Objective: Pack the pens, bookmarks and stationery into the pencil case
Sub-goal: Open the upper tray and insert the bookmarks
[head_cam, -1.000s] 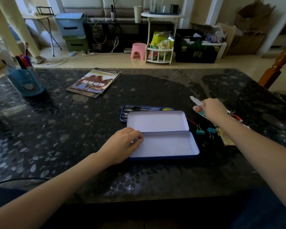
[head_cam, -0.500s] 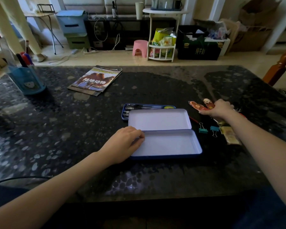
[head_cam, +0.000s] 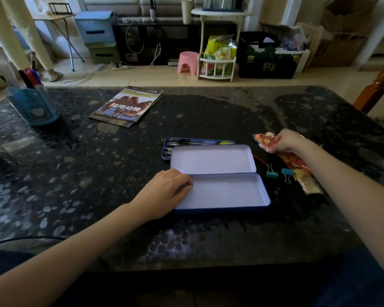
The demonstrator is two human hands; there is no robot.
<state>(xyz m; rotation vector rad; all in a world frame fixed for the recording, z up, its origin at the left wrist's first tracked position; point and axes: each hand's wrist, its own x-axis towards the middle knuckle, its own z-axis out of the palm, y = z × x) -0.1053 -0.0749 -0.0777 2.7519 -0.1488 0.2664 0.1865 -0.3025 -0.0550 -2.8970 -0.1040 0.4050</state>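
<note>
— Fingers first: what are the hands doing?

— Left hand (head_cam: 164,191) rests with its fingers (head_cam: 183,181) loosely curled on the left end of the open blue metal pencil case with a white inside (head_cam: 222,191); it grips nothing. Right hand (head_cam: 285,141) has its fingers curled round a bunch of red-and-orange cartoon bookmarks (head_cam: 264,139), held just above the dark speckled stone table (head_cam: 98,173). I cannot count the bookmarks.

— What lies there, left to right?

— One translucent blue pen holder (head_cam: 34,105) with a few markers stands far left. One stack of magazines with a brown cover (head_cam: 126,106) lies behind the middle. The case lies in the centre, both halves bare. Touching its far edge is one blue tray (head_cam: 197,142) holding several dark pens; the number is unclear. Right of the case lie two teal binder clips (head_cam: 272,173), then one yellowish packet (head_cam: 308,182) under the right forearm.
</note>
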